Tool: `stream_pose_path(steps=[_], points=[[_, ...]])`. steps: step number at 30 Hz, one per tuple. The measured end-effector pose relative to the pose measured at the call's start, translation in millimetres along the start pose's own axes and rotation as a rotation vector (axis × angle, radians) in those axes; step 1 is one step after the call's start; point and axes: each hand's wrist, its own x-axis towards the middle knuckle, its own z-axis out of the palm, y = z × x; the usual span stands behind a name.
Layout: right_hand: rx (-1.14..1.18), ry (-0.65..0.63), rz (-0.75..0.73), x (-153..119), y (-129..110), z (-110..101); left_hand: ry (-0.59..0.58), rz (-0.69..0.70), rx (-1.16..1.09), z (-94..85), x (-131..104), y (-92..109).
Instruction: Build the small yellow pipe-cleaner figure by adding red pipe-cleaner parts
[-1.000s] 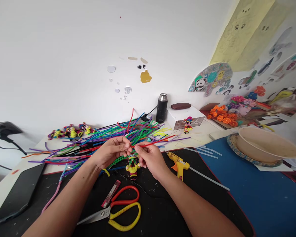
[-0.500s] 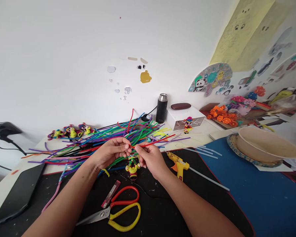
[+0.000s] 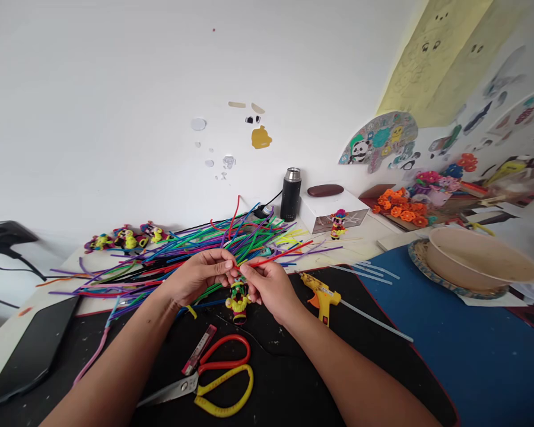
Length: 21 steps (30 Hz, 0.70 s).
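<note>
Head view: both hands are engaged on one item, a red fuzzy stem (image 3: 285, 254), located above the far part of the black mat (image 3: 302, 379). The left hand (image 3: 204, 274) pinches the stem near its end between thumb and forefinger; the right hand (image 3: 270, 286) grips it likewise just beside, the free length slanting out past the right knuckles. Directly below the fingertips is a small yellow-and-green figure (image 3: 239, 308) — contact with the right hand's lower fingers cannot be determined. Nearer the wearer lie scissors (image 3: 187, 385) with one red and one yellow handle, and a narrow pink packet (image 3: 199, 350) just beside them. Right of the right hand, a yellow glue gun (image 3: 324, 295) lies on its side, a translucent stick extending from its rear. Beyond the hands, a heap of coloured stems (image 3: 253, 234) spreads across the table; a black flask (image 3: 291, 198) stands upright behind it, near a white box (image 3: 309, 210).
</note>
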Motion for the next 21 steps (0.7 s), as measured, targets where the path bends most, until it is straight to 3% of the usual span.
stream_pose_path(steps=[12, 21], points=[[-0.02, -0.009, -0.018, -1, -1, 1, -0.019, -0.034, 0.089, 2.9, -1, 1], [-0.107, -0.036, -0.033, -1, 4, 1, -0.051, -0.156, 0.234, 7.0, -5, 11]])
